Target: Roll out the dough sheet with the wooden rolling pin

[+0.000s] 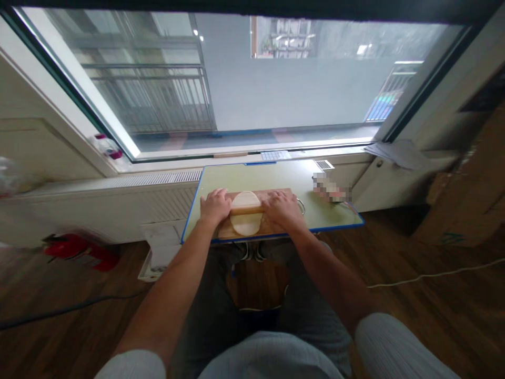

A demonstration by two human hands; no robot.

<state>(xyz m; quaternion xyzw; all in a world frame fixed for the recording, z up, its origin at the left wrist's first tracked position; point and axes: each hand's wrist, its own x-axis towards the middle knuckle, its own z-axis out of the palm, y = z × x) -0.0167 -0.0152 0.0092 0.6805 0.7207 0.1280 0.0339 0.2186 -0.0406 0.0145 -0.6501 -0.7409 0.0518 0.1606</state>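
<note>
- Knees (315,295) are flanking the table's near edge — probably so that both arms are reaching straight ahead.
- The dough sheet (247,226) is lying on the wooden board (271,228), showing on both sides of the rolling pin (246,210).
- The left hand (215,204) is grasping the pin's left end; the right hand (282,206) is gripping the other — likely for even pressure, with the dough lying between them.
- A metal ring (301,206) is sticking out at the board's right, perhaps serving as a handle.
- The blue-edged table (221,178) is supporting everything; the item at its right is showing only as pixels.
- Beyond, the window (284,100) is lighting the work.
</note>
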